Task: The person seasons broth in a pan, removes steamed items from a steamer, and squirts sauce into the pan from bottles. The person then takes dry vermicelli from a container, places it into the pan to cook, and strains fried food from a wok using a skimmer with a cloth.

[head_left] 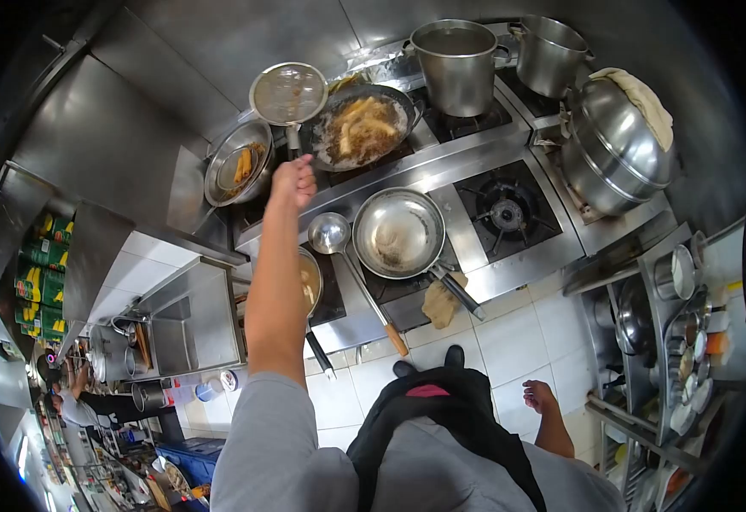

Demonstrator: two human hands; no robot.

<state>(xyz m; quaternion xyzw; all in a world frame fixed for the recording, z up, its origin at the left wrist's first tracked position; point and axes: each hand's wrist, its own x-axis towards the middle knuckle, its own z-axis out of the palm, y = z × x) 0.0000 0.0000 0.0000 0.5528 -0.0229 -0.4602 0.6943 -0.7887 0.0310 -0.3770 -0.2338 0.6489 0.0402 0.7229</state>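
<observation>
My left hand (294, 182) is closed round the handle of a round mesh strainer (287, 92), held up beside the wok. In the dark wok (413, 109), long golden pieces of food (362, 126) sit in bubbling oil. Left of the hand, a metal bowl (216, 182) holds several fried orange-brown pieces (243, 164). My right hand (539, 395) hangs low by my side, away from the stove, its fingers loosely apart with nothing in them. A steel frying pan (398, 230) stands on a front burner, and a ladle (329, 232) with a wooden-ended handle lies next to it.
Tall pots (456, 77) and a large lidded steamer (616, 154) with a cloth stand at the back and right. A tan cloth (444, 302) lies near the pan handle. Shelves of cookware (684, 341) are at my right. A co-worker (83, 405) stands far left.
</observation>
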